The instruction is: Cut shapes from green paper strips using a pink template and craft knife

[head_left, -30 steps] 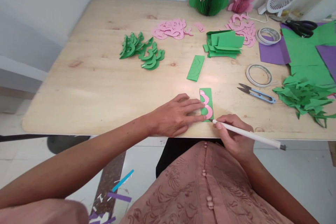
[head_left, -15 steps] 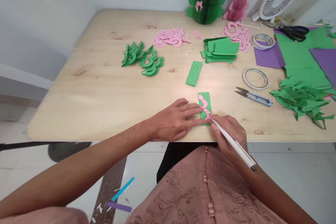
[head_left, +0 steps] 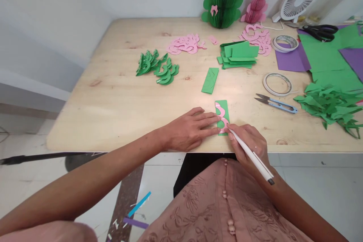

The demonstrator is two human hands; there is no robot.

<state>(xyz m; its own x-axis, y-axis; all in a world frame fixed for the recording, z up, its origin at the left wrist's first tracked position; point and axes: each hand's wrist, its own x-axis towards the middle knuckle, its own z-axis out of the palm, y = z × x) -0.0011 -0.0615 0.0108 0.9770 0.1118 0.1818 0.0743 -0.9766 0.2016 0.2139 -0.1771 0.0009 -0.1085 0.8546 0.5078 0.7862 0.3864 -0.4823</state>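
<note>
My left hand lies flat with its fingers stretched out. Its fingertips press a wavy pink paper cutout onto a small green paper rectangle near the table's front edge. A white pen is gripped in my right hand, its tip at the right side of the cutout's lower curve. Just beyond, another green rectangle bears a drawn wavy outline. Whatever mark the pen makes at its tip is too small to tell.
Green cutouts, pink cutouts and folded green papers lie farther back. To the right are blue thread snips, a tape roll, green scraps and black scissors. Honeycomb paper figures and a white fan stand behind.
The view has shifted slightly, so the table appears a little farther right. My hands, the pen and the pink cutout hold nearly the same positions relative to one another.
</note>
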